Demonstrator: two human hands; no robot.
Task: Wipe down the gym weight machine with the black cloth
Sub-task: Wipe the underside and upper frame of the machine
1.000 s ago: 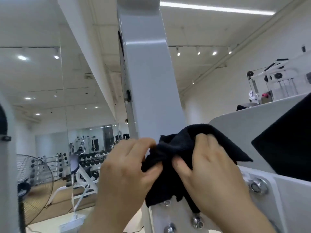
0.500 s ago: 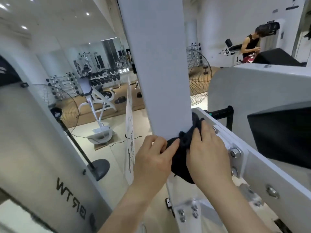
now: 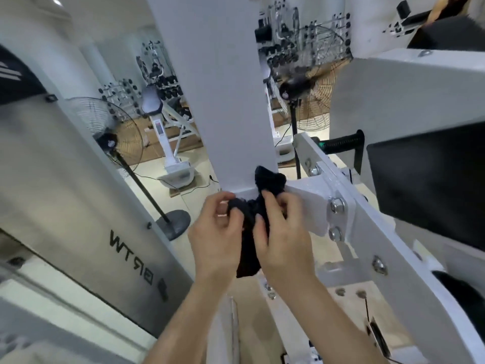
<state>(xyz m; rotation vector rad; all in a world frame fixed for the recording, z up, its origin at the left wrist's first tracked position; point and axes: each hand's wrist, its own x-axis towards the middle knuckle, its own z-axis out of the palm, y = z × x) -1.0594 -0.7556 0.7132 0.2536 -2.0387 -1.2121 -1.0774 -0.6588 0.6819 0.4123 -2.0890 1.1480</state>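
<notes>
The white painted steel weight machine point(image 3: 217, 101) filled the frame's centre. At its upright's base, mid-frame, the crumpled black cloth point(image 3: 249, 232) hung bunched, left hand point(image 3: 214, 232) and right hand point(image 3: 282, 232) each grasping it.

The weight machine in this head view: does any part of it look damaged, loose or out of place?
Nothing stands out. The white upright post and the bolted bracket look intact, bolts in place. Both hands, left and right, hold the bunched black cloth at the post's base.
</notes>
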